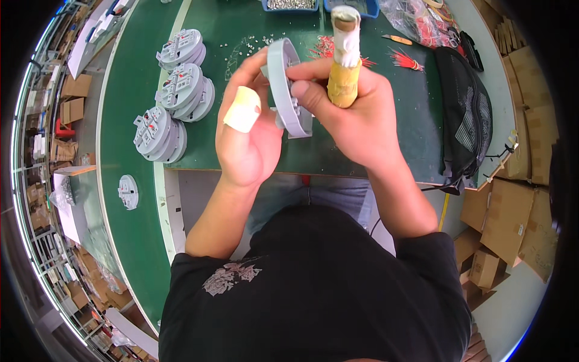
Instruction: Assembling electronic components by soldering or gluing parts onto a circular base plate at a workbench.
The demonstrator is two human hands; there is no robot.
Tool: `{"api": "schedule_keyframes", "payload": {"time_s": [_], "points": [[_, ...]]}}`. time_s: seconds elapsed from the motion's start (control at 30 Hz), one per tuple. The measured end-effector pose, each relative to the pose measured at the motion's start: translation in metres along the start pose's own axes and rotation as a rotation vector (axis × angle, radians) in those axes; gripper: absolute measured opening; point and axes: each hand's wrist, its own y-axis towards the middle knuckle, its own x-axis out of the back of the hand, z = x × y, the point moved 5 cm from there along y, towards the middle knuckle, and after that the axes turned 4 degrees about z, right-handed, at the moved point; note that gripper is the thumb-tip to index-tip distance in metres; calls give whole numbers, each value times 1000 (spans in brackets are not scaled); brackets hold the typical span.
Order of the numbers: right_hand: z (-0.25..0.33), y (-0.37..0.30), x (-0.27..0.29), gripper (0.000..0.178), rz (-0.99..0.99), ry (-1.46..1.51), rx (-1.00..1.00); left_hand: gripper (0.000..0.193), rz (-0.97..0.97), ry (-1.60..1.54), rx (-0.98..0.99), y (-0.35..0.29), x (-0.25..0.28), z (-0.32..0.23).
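Note:
My left hand [241,142] grips a grey round plastic housing [278,84] by its rim, tilted up on edge above the table. A yellow wrap covers my left thumb. From the other side, my right hand [365,117] reaches the housing's inner face with thumb and forefinger. That same hand is closed around a tool handle [344,84] wrapped in yellow and white tape, pointing up and away. The tool's working end is hidden, and small parts inside the housing hardly show.
Stacks of similar grey housings [181,90] stand on the left, with a single one [128,192] nearer. Beyond my hands lie loose metal bits [247,45], red wires [405,60], a knife [398,40] and a blue tray [291,7]. A black bag [464,108] lies right, near cardboard boxes [506,211].

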Motion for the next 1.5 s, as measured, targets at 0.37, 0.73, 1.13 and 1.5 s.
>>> {"api": "schedule_keyframes", "payload": {"time_s": [0.37, 0.73, 1.13, 1.5], "points": [[-16, 4, 1, 11, 100, 5, -93, 40, -5, 160, 44, -13, 29, 4], [-11, -6, -9, 12, 171, -61, -220, 34, -58, 145, 42, -25, 35, -2], [-13, -20, 33, 21, 158, -674, -245, 30, -815, 567, -587, -107, 124, -144], [-69, 55, 76, 31, 203, -1251, -47, 41, -1646, 2167, 931, -393, 324, -326]]}}
